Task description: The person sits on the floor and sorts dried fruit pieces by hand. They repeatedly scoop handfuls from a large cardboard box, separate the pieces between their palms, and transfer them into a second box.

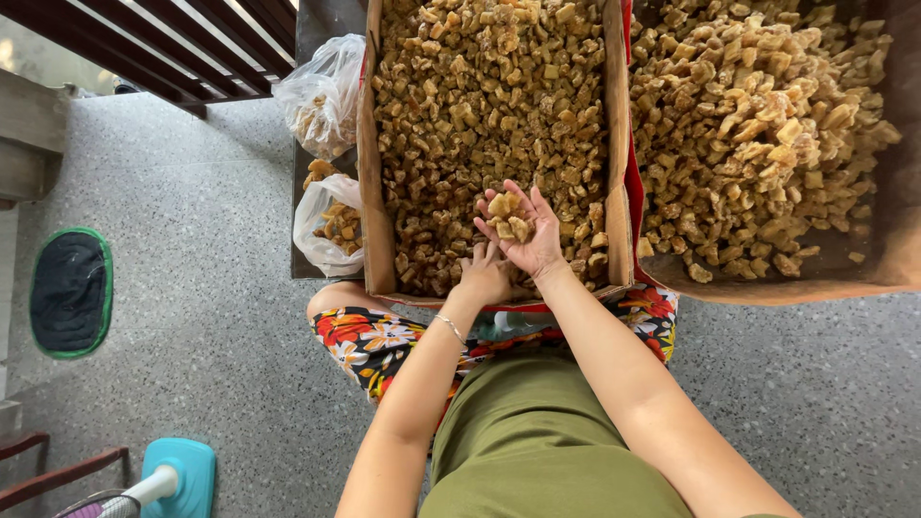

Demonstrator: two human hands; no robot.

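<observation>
Sitting at the lower centre of the frame in an olive top and floral trousers, a person cups the right hand palm-up around a few brown sugared chunks. Just beside it, the left hand, a thin bracelet at the wrist, dips curled into a cardboard box heaped with the same pieces. Further right, a second box holds paler chunks. Clear plastic bags of pieces lie at the upper left.
</observation>
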